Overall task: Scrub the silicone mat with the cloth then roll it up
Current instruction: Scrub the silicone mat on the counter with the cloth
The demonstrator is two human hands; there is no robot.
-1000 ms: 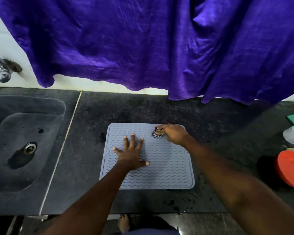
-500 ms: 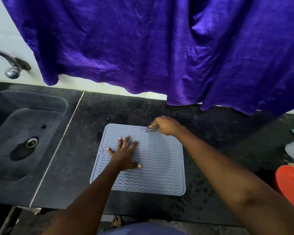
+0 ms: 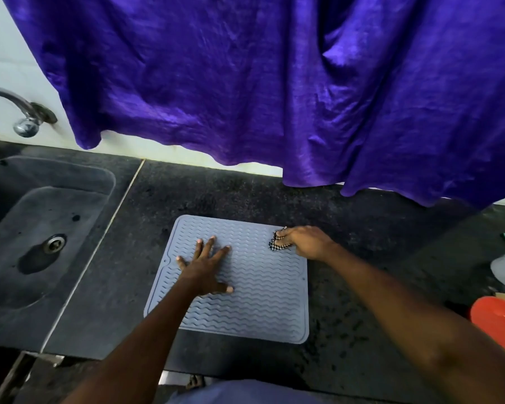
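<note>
In the head view, the grey silicone mat (image 3: 245, 310) lay flat on the dark bench (image 3: 216, 193), just right of the sink (image 3: 56, 173). The left hand (image 3: 204, 269) pressed flat on the mat's left half, fingers straight and spread, its grip holding nothing. The right hand (image 3: 306, 242) sat at the mat's far right corner, its grip curled round a checkered cloth (image 3: 276, 244) that touched the mat.

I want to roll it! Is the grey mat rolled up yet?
Not yet: the grey wavy silicone mat lies spread flat on the dark counter.
</note>
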